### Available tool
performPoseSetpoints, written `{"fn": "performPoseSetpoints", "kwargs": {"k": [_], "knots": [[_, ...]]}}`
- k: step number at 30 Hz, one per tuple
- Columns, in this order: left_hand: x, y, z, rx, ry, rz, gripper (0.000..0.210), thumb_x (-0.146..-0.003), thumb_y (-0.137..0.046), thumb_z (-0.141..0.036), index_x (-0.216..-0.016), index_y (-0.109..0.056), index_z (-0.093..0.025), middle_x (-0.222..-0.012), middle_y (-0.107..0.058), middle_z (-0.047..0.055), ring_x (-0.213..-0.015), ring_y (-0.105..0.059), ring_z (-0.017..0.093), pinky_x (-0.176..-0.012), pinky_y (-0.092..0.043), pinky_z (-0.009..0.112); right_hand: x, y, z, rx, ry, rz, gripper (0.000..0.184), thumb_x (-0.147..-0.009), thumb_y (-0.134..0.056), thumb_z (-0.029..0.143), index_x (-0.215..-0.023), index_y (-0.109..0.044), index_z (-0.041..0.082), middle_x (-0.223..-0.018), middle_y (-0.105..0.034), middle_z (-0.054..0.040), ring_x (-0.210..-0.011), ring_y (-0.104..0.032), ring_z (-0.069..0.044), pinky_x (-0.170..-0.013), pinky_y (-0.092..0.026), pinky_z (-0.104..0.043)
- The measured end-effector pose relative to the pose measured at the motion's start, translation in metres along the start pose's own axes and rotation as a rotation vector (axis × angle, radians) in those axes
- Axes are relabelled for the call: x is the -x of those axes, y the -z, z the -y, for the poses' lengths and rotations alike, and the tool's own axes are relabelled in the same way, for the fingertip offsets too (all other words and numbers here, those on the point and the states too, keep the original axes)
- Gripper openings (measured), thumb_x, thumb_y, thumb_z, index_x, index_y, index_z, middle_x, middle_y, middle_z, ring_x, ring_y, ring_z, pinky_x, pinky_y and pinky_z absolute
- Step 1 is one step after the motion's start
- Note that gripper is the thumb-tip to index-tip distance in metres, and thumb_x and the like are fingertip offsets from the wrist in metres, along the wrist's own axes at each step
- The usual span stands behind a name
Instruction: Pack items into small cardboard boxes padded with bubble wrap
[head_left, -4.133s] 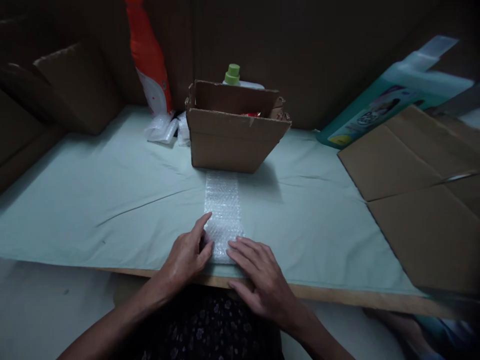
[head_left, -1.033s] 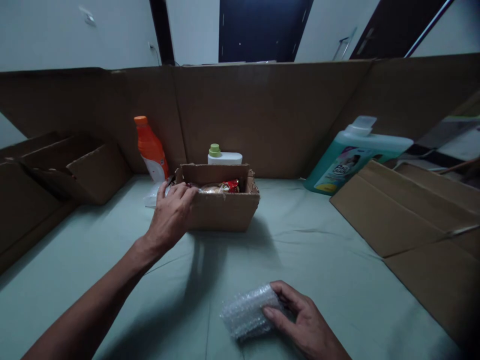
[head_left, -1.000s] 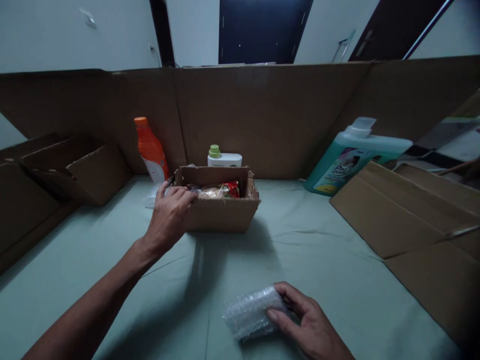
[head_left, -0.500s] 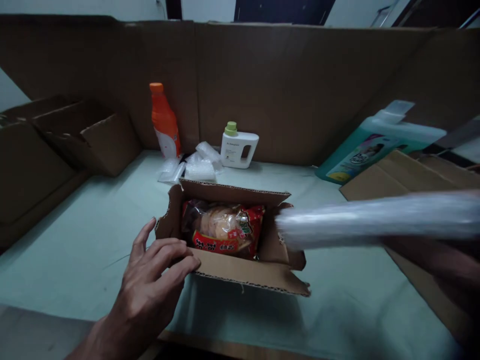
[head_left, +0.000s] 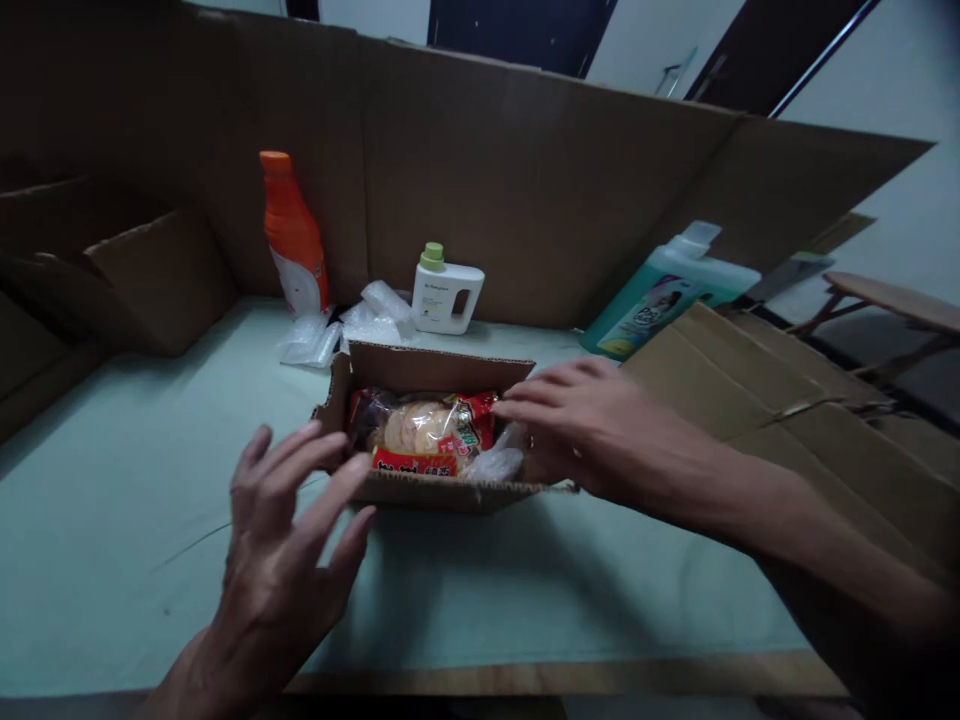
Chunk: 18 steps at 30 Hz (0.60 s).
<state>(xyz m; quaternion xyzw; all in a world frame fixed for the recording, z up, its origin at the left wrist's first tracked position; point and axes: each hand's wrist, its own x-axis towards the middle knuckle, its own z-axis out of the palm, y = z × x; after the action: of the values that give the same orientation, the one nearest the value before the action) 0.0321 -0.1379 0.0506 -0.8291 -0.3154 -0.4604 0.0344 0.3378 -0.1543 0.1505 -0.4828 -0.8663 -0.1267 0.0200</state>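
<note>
A small open cardboard box [head_left: 435, 492] stands on the pale green cloth in front of me. Inside it lies a red and clear plastic bag of round crackers [head_left: 427, 430]. A crumpled piece of clear bubble wrap [head_left: 499, 458] sits at the box's right end, beside the bag. My right hand [head_left: 592, 425] reaches over that end with its fingers stretched out above the bag's corner; its thumb side is partly hidden, and it looks slightly blurred. Near the box's front left corner, my left hand [head_left: 296, 530] is raised with fingers spread and nothing in them.
Behind the box stand an orange bottle [head_left: 294, 235], several bubble wrap pieces [head_left: 375, 318] and a white jug with a green cap [head_left: 448, 297]. A teal jug [head_left: 667, 290] leans at the right by a large cardboard box [head_left: 757, 390]. More cardboard boxes [head_left: 157, 270] are at the left.
The clear roll-like wrap in my right hand is gone from the air, and crumpled wrap now lies in the box. My left hand has come off the front flap. The view has turned right.
</note>
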Motion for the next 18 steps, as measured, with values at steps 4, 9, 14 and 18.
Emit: {"fn": "performPoseSetpoints", "kwargs": {"k": [4, 9, 14, 18], "knots": [[0.032, 0.003, 0.010, 0.157, 0.406, 0.027, 0.079, -0.086, -0.070, -0.030, -0.155, -0.031, -0.038, -0.153, -0.043, 0.007, -0.140, -0.045, 0.033, -0.119, -0.034, 0.062, 0.074, 0.005, -0.005, -0.185, -0.395, -0.372, 0.021, -0.095, -0.062, 0.037, -0.112, -0.069, 0.027, -0.102, -0.075, -0.0039, -0.093, -0.068, -0.023, -0.083, -0.051, -0.039], [0.070, -0.025, 0.018, 0.569, 0.903, 0.221, 0.075, -0.087, -0.066, -0.048, -0.153, -0.032, -0.035, -0.154, -0.043, 0.010, -0.137, -0.049, 0.034, -0.112, -0.045, 0.057, 0.102, -0.085, 0.032, -0.726, -0.631, -0.180, 0.072, -0.082, -0.073, 0.046, -0.145, -0.048, 0.024, -0.139, -0.062, -0.0121, -0.112, -0.066, -0.028, -0.090, -0.057, -0.042], [0.032, -0.056, 0.023, 0.680, 0.925, 0.277, 0.065, -0.085, -0.065, -0.049, -0.141, -0.042, -0.024, -0.141, -0.054, 0.013, -0.134, -0.050, 0.031, -0.105, -0.051, 0.048, 0.040, -0.123, 0.048, -0.989, -0.650, -0.215, 0.049, -0.085, -0.061, 0.040, -0.129, -0.057, 0.019, -0.120, -0.069, -0.0126, -0.103, -0.066, -0.028, -0.088, -0.055, -0.043], [-0.011, -0.083, 0.008, 0.746, 0.806, 0.226, 0.067, -0.082, -0.066, -0.044, -0.141, -0.041, -0.023, -0.137, -0.056, 0.014, -0.129, -0.053, 0.030, -0.097, -0.053, 0.044, 0.045, -0.102, 0.019, -0.906, -0.791, -0.295, 0.043, -0.084, -0.059, 0.044, -0.119, -0.058, 0.020, -0.105, -0.072, -0.0094, -0.086, -0.066, -0.026, -0.077, -0.054, -0.039]]}}
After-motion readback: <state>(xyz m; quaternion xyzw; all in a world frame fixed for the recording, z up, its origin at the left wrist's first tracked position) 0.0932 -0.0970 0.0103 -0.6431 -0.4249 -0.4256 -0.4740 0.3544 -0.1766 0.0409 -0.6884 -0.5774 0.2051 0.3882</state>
